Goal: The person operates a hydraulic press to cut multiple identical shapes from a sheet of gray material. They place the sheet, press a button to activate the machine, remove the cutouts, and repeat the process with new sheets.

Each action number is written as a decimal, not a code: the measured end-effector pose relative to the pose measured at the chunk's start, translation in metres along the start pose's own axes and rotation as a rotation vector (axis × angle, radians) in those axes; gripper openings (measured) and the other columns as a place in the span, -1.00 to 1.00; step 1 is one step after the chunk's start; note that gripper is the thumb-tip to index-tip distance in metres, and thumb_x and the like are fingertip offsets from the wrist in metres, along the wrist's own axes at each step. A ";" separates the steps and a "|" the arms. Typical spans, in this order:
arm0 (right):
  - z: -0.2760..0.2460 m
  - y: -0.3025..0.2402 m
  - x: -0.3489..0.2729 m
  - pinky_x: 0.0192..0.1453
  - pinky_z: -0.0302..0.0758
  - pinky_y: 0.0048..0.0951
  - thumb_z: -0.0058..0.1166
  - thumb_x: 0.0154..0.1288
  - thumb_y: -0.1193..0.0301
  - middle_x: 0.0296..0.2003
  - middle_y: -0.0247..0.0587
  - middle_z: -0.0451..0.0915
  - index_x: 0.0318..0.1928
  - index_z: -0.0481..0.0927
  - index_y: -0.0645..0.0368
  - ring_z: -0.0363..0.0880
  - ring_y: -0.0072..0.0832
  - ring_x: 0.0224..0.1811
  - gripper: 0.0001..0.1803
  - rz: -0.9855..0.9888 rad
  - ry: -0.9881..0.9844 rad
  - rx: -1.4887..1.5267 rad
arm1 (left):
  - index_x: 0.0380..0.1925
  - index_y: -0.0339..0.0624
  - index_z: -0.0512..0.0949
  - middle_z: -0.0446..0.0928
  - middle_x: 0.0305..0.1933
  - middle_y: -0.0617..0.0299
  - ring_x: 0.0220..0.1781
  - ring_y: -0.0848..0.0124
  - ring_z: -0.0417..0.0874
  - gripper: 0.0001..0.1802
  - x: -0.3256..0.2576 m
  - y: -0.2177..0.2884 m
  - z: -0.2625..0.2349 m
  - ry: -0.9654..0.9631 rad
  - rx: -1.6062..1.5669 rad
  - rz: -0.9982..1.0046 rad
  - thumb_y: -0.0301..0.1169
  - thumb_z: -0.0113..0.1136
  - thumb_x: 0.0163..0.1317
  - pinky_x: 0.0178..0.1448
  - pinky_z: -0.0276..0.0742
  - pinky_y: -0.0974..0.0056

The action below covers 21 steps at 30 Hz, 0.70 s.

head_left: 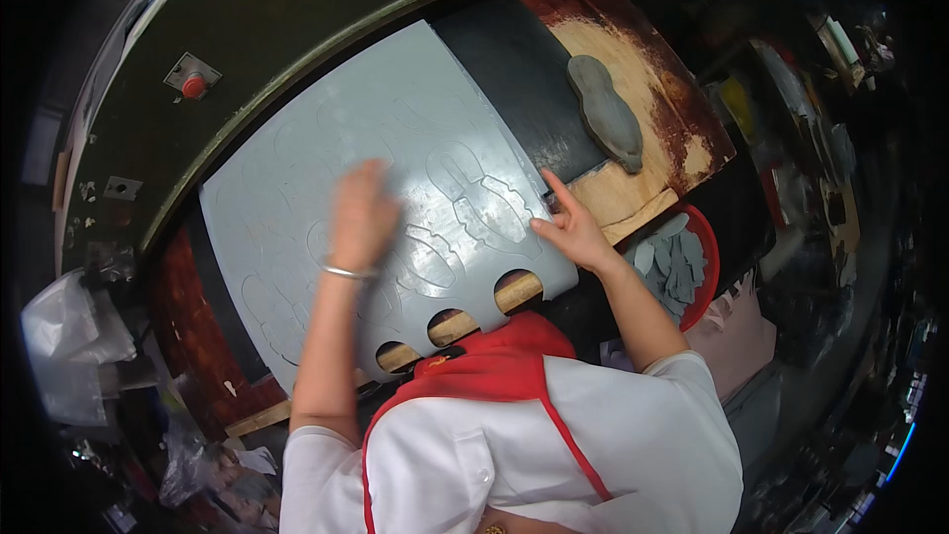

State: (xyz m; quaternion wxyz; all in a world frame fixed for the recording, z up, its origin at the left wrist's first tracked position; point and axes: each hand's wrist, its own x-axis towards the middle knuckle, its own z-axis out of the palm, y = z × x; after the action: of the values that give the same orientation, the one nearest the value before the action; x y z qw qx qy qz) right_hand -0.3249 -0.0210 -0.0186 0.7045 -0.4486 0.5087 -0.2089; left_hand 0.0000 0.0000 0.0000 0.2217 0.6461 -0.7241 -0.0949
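A: What fills the frame?

B: A dark green machine (247,49) runs across the upper left. Below it, a big grey sheet (425,178) lies in the middle of the frame, its near edge bending downward.

A: And around the sheet?

B: A wooden board (657,74) at upper right, and a red tub (714,257) of grey scraps (674,267) right of centre. On the board rests a grey sole-shaped block (605,111).

A: What are the hands doing?

B: The right hand (576,232) is at the sheet's right edge, thumb and forefinger spread; whether the hidden fingers grip underneath, I cannot tell. The left hand (364,222) is a blur over the sheet, left of centre; I cannot tell if its fingers are clenched or loose.

A: How would you handle the sheet well?

B: I'd steady that right edge lightly and smooth with a flat palm, so nothing buckles. I'd go gently around the sole outlines (494,208) and the round holes (453,326) low in the frame; they probably catch fingertips.
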 end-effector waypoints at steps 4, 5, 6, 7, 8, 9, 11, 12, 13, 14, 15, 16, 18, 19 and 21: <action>0.003 0.005 0.010 0.24 0.35 -0.45 -0.02 0.28 0.56 0.28 -0.14 0.29 0.44 0.03 0.08 0.34 -0.47 0.24 -0.25 -0.215 -0.153 0.416 | 0.17 -0.08 0.40 0.30 0.28 -0.01 0.36 0.02 0.27 -0.30 -0.012 0.102 0.050 -0.163 -0.280 0.440 -0.27 0.37 -0.06 0.37 0.09 -0.25; 0.007 0.005 0.014 0.18 0.42 -0.44 -0.05 0.29 0.57 0.25 -0.13 0.34 0.44 0.03 0.09 0.41 -0.46 0.20 -0.27 -0.292 -0.099 0.430 | 0.16 -0.07 0.42 0.29 0.30 0.01 0.36 0.03 0.28 -0.31 -0.008 0.108 0.049 -0.130 -0.335 0.420 -0.27 0.36 -0.05 0.36 0.08 -0.25; 0.010 0.006 0.012 0.05 0.51 -0.45 -0.09 0.32 0.53 0.14 -0.14 0.45 0.44 0.02 0.09 0.50 -0.48 0.08 -0.30 -0.335 -0.176 0.616 | 0.16 -0.07 0.42 0.32 0.27 0.02 0.35 0.04 0.29 -0.34 -0.004 0.105 0.048 -0.153 -0.311 0.425 -0.27 0.34 -0.02 0.37 0.10 -0.21; 0.010 0.008 0.010 0.05 0.51 -0.45 -0.10 0.33 0.52 0.13 -0.13 0.46 0.44 0.02 0.10 0.50 -0.48 0.07 -0.31 -0.298 -0.144 0.620 | 0.16 -0.07 0.42 0.35 0.25 0.03 0.35 0.06 0.30 -0.37 -0.002 0.104 0.049 -0.151 -0.302 0.426 -0.28 0.31 0.02 0.37 0.13 -0.16; 0.008 0.008 0.006 0.05 0.52 -0.44 -0.11 0.34 0.51 0.12 -0.12 0.46 0.44 0.02 0.10 0.51 -0.48 0.06 -0.31 -0.297 -0.146 0.610 | 0.15 -0.06 0.42 0.38 0.23 0.04 0.34 0.07 0.32 -0.40 0.000 0.102 0.052 -0.118 -0.300 0.428 -0.29 0.29 0.05 0.38 0.15 -0.12; 0.008 0.008 0.003 0.05 0.52 -0.44 -0.12 0.34 0.50 0.11 -0.12 0.47 0.44 0.02 0.10 0.52 -0.48 0.05 -0.32 -0.295 -0.152 0.603 | 0.14 -0.04 0.43 0.41 0.20 0.05 0.32 0.06 0.34 -0.45 0.004 0.097 0.053 -0.194 -0.456 0.344 -0.31 0.25 0.09 0.38 0.15 -0.10; 0.009 0.007 -0.004 -0.03 0.54 -0.46 -0.01 0.31 0.48 -0.06 -0.11 0.54 0.35 0.19 0.18 0.56 -0.48 -0.08 -0.39 -0.313 0.023 0.364 | 0.12 0.01 0.45 0.47 0.14 0.06 0.28 0.05 0.40 -0.54 0.014 0.085 0.048 -0.341 -0.742 0.119 -0.35 0.16 0.16 0.39 0.16 -0.07; 0.014 0.005 -0.004 -0.05 0.55 -0.45 0.02 0.29 0.46 -0.09 -0.11 0.56 0.32 0.24 0.21 0.57 -0.48 -0.11 -0.42 -0.368 0.189 0.099 | 0.07 -0.10 0.47 0.55 0.01 0.04 0.15 0.07 0.52 -0.62 0.016 0.078 0.040 -0.127 -0.813 -0.050 -0.37 0.06 0.23 0.30 0.33 0.10; 0.019 0.005 -0.007 -0.06 0.56 -0.44 0.06 0.28 0.45 -0.13 -0.11 0.57 0.29 0.29 0.23 0.58 -0.47 -0.15 -0.44 -0.349 0.378 -0.173 | -0.02 -0.24 0.50 0.58 -0.09 0.01 0.00 0.14 0.60 -0.66 0.033 0.057 0.022 0.208 -0.236 0.089 -0.27 -0.01 0.34 0.14 0.46 0.20; 0.025 0.004 -0.013 -0.06 0.54 -0.46 0.16 0.21 0.51 -0.20 -0.21 0.60 0.13 0.45 0.26 0.61 -0.42 -0.18 -0.55 -0.405 0.535 -0.308 | -0.08 -0.32 0.51 0.60 -0.16 0.04 -0.09 0.27 0.61 -0.58 0.041 0.040 0.000 0.254 -0.931 -0.314 -0.16 -0.09 0.41 0.04 0.49 0.22; 0.030 0.002 -0.016 -0.08 0.54 -0.47 0.17 0.20 0.50 -0.21 -0.19 0.59 0.08 0.47 0.27 0.61 -0.41 -0.20 -0.59 -0.637 0.555 -0.469 | -0.09 -0.32 0.52 0.59 -0.15 0.11 -0.13 0.34 0.60 -0.52 0.051 0.024 -0.025 0.448 -1.112 -0.310 -0.09 -0.14 0.44 -0.01 0.51 0.28; 0.037 -0.001 -0.017 -0.10 0.54 -0.47 0.17 0.20 0.49 -0.22 -0.16 0.59 0.04 0.50 0.27 0.61 -0.40 -0.22 -0.62 -0.782 0.596 -0.634 | -0.05 -0.31 0.52 0.59 -0.11 0.16 -0.10 0.38 0.60 -0.54 0.055 0.015 -0.045 0.593 -1.203 -0.148 -0.11 -0.16 0.46 -0.01 0.51 0.33; 0.062 0.003 -0.020 -0.17 0.50 -0.27 0.22 0.08 0.45 -0.26 0.03 0.58 -0.12 0.56 0.30 0.59 -0.11 -0.28 -0.67 -0.765 0.443 -0.605 | 0.03 -0.27 0.51 0.59 -0.07 0.20 -0.06 0.42 0.59 -0.66 0.049 0.002 -0.069 0.659 -1.002 0.077 -0.29 -0.13 0.47 0.06 0.50 0.32; 0.071 0.001 -0.014 -0.20 0.49 -0.27 0.20 0.15 0.33 -0.31 0.05 0.58 -0.24 0.60 0.28 0.59 -0.14 -0.31 -0.73 -0.663 0.290 -0.607 | 0.01 -0.19 0.54 0.60 -0.05 0.17 -0.07 0.33 0.62 -0.72 0.044 -0.001 -0.071 0.598 -0.828 0.131 -0.45 0.07 0.32 0.06 0.52 0.31; 0.076 -0.007 0.003 -0.21 0.47 -0.34 0.08 0.29 0.14 -0.40 -0.04 0.59 -0.40 0.62 0.29 0.57 -0.22 -0.38 -0.59 -0.302 -0.012 -0.720 | 0.00 -0.14 0.55 0.60 -0.07 0.10 0.00 0.21 0.61 -0.56 0.007 0.004 -0.052 0.357 -0.362 0.199 -0.53 0.24 0.03 0.13 0.50 0.23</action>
State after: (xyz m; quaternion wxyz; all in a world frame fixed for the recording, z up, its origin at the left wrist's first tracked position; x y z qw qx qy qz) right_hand -0.2533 0.0048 -0.0080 0.4663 -0.7380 0.4738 -0.1159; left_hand 0.0192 0.0013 0.0487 0.4657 0.5283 -0.7047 -0.0853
